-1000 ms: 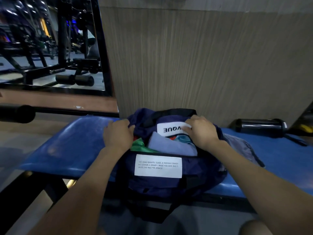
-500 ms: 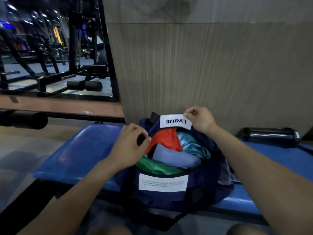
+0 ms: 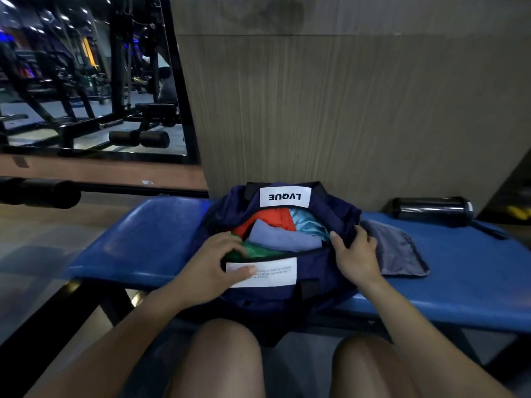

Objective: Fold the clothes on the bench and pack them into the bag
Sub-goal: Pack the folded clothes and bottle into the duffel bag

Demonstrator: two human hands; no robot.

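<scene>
Navy duffel bag (image 3: 321, 285) sits open on the blue bench (image 3: 143, 239), folded clothes (image 3: 275, 237) inside. Your left hand (image 3: 212, 271) pinches its near rim; your right hand (image 3: 355, 254) grips the right end.

A blue padded bench (image 3: 149, 242) bears the navy bag (image 3: 324, 282) and a grey cloth (image 3: 399, 254).

Navy fabric duffel bag (image 3: 321, 285) sits open, centre of the blue padded surface (image 3: 149, 239). Inside: orange (image 3: 271, 218), grey-blue (image 3: 283, 238), teal (image 3: 309, 225) and green (image 3: 255, 251) folded clothes. Left hand (image 3: 212, 268) grips bag's near rim at 9 o'clock, thumb on the white text label (image 3: 273, 272). Right hand (image 3: 355, 258) pinches the rim at 3 o'clock. Grey cloth (image 3: 398, 249) lies flat at 3 o'clock of bag; black cylindrical bottle (image 3: 431, 211) at 2 o'clock.
</scene>
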